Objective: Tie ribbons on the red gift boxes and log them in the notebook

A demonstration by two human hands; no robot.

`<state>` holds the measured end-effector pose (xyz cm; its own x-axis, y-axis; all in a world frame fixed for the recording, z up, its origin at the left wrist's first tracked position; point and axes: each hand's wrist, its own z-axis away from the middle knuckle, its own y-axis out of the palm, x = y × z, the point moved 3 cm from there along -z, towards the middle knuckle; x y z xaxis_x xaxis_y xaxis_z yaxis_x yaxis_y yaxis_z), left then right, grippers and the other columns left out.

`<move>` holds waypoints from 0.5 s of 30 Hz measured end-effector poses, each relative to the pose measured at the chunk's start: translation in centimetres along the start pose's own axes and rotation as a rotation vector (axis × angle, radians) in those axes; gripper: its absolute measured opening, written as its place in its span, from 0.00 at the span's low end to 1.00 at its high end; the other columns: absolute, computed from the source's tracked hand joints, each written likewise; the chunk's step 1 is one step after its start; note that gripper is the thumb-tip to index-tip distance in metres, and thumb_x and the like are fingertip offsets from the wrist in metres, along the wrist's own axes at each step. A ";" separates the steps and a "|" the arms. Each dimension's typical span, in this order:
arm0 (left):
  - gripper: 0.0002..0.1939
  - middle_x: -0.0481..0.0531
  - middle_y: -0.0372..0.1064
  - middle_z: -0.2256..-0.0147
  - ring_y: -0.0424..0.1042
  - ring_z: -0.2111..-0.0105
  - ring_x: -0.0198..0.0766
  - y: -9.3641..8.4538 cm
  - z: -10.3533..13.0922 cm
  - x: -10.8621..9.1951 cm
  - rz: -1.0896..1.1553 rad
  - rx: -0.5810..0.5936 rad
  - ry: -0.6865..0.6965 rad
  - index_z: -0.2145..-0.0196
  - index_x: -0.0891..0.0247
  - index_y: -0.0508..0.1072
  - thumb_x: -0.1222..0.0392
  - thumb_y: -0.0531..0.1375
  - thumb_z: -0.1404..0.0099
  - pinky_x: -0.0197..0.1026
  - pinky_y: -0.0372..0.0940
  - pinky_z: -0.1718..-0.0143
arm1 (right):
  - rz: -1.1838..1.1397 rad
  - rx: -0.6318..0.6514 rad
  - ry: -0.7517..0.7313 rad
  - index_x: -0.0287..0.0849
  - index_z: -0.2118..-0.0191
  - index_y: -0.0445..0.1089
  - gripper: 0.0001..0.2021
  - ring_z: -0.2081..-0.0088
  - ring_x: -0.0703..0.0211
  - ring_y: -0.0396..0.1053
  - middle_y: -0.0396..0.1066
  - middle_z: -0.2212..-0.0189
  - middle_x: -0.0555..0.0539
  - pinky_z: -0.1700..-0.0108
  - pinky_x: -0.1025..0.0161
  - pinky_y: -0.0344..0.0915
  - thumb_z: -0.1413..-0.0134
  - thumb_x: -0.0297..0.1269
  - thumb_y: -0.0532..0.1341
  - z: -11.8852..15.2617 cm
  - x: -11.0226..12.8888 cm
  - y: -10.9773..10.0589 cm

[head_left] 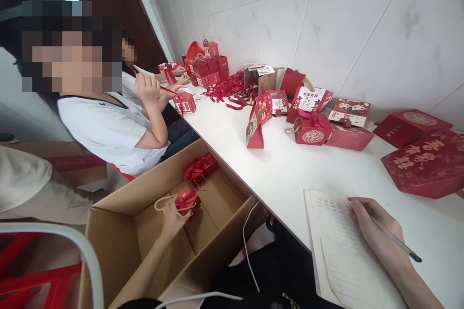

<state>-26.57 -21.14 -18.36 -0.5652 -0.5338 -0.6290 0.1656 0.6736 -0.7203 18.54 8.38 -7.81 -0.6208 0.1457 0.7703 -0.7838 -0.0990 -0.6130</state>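
Note:
Inside the open cardboard box [145, 205], my left hand [174, 219] grips a small red gift box [187, 201] with a ribbon bow and a rope handle. Another red ribboned box [200, 168] lies beyond it, near the carton's far corner. My right hand [377, 222] is closed around a pen [398, 243] and rests on a lined notebook [348, 256] at the table's near edge. Handwriting shows near the top of the page.
Red gift boxes [312, 128] stand along the white table [232, 130]. Farther back lie red ribbons [230, 86] and stacked boxes. A person [108, 125] at the left handles a ribboned box; another sits beyond. A white cable [246, 241] hangs by the carton.

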 end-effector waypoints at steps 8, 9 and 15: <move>0.24 0.59 0.64 0.55 0.56 0.45 0.64 2.2 -2.2 2.4 0.006 0.205 -0.153 0.62 0.59 0.61 0.60 0.62 0.60 0.60 0.47 0.44 | 0.007 -0.019 0.022 0.46 0.67 0.69 0.19 0.65 0.46 0.69 0.72 0.72 0.46 0.57 0.51 0.61 0.61 0.53 0.53 0.0 -0.4 0.1; 0.24 0.59 0.64 0.53 0.54 0.44 0.63 2.3 -3.0 2.4 -0.003 0.221 -0.162 0.61 0.59 0.61 0.61 0.61 0.59 0.60 0.45 0.43 | 0.008 -0.024 0.022 0.46 0.67 0.69 0.19 0.65 0.46 0.69 0.72 0.72 0.46 0.57 0.50 0.62 0.61 0.53 0.53 0.0 -0.3 0.1; 0.35 0.77 0.52 0.44 0.48 0.40 0.64 3.7 -6.9 2.9 -0.226 0.277 -0.268 0.49 0.74 0.54 0.71 0.57 0.58 0.61 0.36 0.41 | 0.023 -0.036 0.054 0.47 0.67 0.69 0.19 0.62 0.46 0.68 0.72 0.71 0.47 0.56 0.51 0.61 0.60 0.54 0.53 0.1 -0.3 0.0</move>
<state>-33.13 -16.67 -20.80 -0.3883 -0.7904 -0.4739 0.2927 0.3818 -0.8767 18.73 8.22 -7.98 -0.6361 0.1968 0.7461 -0.7680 -0.0678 -0.6369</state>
